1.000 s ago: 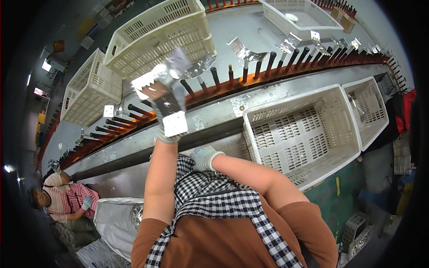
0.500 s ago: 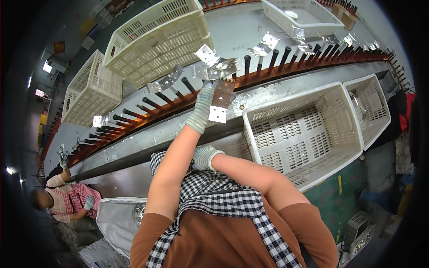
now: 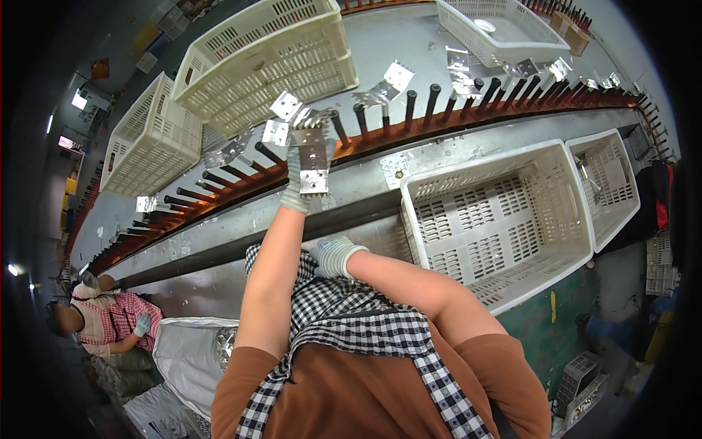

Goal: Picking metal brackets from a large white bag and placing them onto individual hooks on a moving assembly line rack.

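My left hand [image 3: 295,192], in a pale striped glove, is closed round a few shiny metal plates [image 3: 314,162] with holes and toothed edges, stacked over one another. The plates hide most of its fingers. This hand is beside a slanting row of black-tipped pegs [image 3: 411,107]. More bent metal plates [image 3: 461,73] sit on or against pegs farther right. My right hand [image 3: 336,256], gloved too, rests low against the checked apron [image 3: 365,329]; its fingers are mostly hidden.
An open white slotted crate [image 3: 497,234] stands to the right, with a smaller crate [image 3: 607,175] beyond it. Cream crates [image 3: 263,80] stand behind the pegs at the left. Another person [image 3: 110,322] in a checked apron is at the far left, near a white sack [image 3: 194,358].
My left hand has moved left with the metal plates. The pegs and the plates on them have shifted left too. My right hand stays put. The other person's raised hand has come down.
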The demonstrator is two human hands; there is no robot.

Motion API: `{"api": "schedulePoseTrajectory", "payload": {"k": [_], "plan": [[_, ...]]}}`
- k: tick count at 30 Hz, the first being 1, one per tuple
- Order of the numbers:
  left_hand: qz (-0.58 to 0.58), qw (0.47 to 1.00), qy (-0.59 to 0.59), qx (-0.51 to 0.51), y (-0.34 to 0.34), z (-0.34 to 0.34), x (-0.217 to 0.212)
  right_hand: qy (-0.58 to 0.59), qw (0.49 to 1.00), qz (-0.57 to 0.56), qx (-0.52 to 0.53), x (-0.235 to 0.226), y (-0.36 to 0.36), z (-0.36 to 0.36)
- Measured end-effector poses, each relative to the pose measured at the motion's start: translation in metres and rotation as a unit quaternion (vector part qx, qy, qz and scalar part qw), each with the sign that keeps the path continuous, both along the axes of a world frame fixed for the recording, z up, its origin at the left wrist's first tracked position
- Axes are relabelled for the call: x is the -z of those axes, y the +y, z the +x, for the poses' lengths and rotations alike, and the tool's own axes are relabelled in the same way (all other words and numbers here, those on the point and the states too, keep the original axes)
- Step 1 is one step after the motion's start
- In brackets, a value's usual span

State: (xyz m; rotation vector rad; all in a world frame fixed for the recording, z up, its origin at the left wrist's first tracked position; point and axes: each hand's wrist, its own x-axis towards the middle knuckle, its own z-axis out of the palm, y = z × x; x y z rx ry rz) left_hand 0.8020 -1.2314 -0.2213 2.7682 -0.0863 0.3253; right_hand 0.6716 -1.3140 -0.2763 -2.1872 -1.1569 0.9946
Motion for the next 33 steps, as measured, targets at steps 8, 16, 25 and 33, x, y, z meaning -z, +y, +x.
{"api": "schedulePoseTrajectory", "payload": {"k": [8,16,25,33], "plan": [[-0.133,0.968,0.03,-0.21,0.029,-0.018,-0.001,-0.03,1.0,0.007,0.002,0.003,-0.001,-0.003],[-0.141,0.834,-0.53,0.062,0.056,-0.042,-0.145,-0.035,0.999,-0.022,-0.018,-0.008,0.0,-0.001],[-0.26,0.83,-0.436,-0.233,0.141,-0.212,-0.09,-0.05,0.997,-0.033,-0.047,0.001,-0.001,0.002],[-0.532,0.609,-0.384,-0.446,0.231,-0.438,-0.005,-0.081,0.993,-0.059,-0.064,0.011,-0.001,0.002]]}}
